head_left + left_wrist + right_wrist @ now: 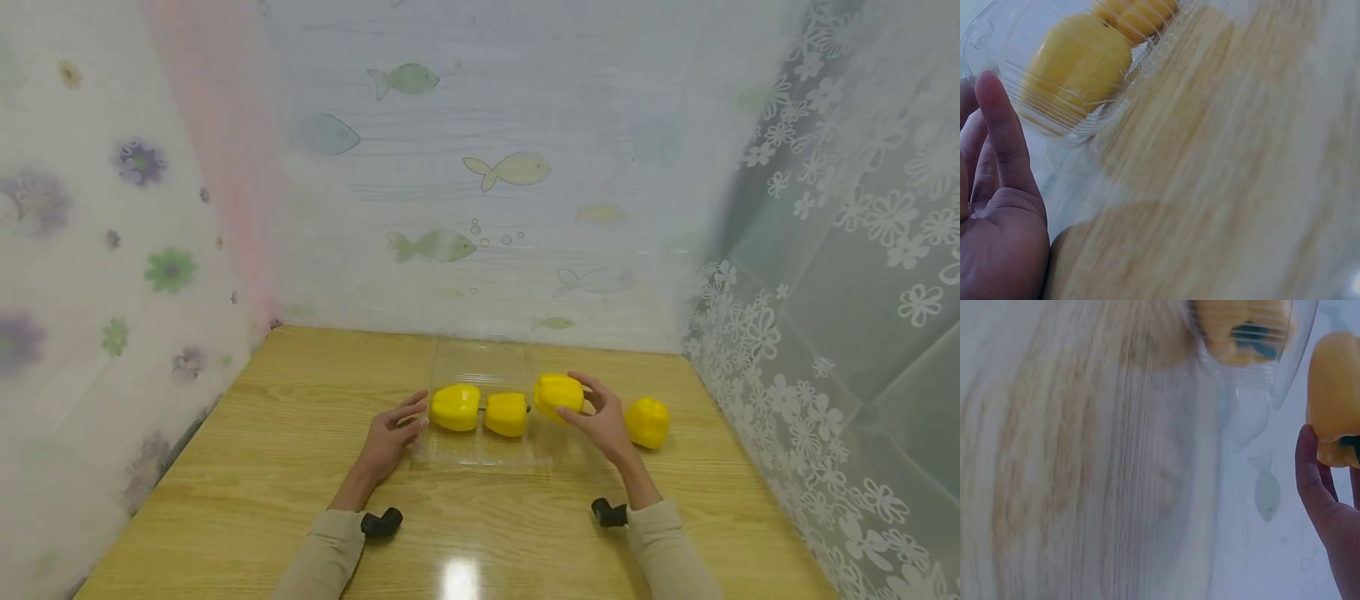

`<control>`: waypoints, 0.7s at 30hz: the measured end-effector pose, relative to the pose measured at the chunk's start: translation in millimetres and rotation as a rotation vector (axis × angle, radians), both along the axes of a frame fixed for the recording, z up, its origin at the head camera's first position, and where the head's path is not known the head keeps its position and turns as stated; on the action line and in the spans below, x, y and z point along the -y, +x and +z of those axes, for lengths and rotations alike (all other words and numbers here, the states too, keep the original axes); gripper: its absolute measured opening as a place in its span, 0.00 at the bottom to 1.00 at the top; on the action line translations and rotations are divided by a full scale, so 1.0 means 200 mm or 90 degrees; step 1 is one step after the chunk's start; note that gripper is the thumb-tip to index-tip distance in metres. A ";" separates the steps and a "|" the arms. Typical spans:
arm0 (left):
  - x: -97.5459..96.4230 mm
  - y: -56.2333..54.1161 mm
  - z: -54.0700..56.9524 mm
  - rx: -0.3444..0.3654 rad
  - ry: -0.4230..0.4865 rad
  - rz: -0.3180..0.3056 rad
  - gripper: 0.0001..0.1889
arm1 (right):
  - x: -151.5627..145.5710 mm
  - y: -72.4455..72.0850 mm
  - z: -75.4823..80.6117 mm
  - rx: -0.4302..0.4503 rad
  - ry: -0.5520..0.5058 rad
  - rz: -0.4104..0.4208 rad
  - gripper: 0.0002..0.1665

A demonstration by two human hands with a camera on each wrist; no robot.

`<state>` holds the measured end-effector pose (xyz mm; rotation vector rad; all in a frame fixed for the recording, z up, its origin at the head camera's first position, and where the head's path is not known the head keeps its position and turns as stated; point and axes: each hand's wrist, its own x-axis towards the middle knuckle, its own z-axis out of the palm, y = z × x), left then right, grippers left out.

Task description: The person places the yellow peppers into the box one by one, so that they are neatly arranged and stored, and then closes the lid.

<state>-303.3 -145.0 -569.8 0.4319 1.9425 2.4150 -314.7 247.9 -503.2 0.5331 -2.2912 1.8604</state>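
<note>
In the head view, my right hand (602,421) grips a yellow bell pepper (557,394) between thumb and fingers, over the right side of a clear plastic container (480,458). The right wrist view shows the green stem end of this held pepper (1334,387). Two more yellow bell peppers lie on their sides in the container, a left one (454,407) and a right one (506,415). My left hand (392,439) is at the container's left edge with its fingers extended; in the left wrist view the thumb tip meets the clear rim (972,44).
Another yellow bell pepper (647,422) rests on the wooden table (495,533), right of my right hand. The container's clear lid (482,358) lies opened toward the back wall. Patterned curtains (480,167) enclose the table at the back and both sides.
</note>
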 end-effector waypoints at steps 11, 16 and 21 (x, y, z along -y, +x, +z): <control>0.01 -0.01 -0.02 -0.008 0.006 -0.007 0.24 | 0.06 0.04 0.03 0.020 -0.013 0.022 0.39; 0.01 -0.01 -0.02 -0.008 0.000 -0.003 0.24 | 0.07 0.04 0.03 0.022 0.002 0.036 0.39; 0.01 -0.01 -0.02 -0.002 0.000 -0.003 0.23 | 0.08 0.04 0.02 0.017 0.007 0.043 0.38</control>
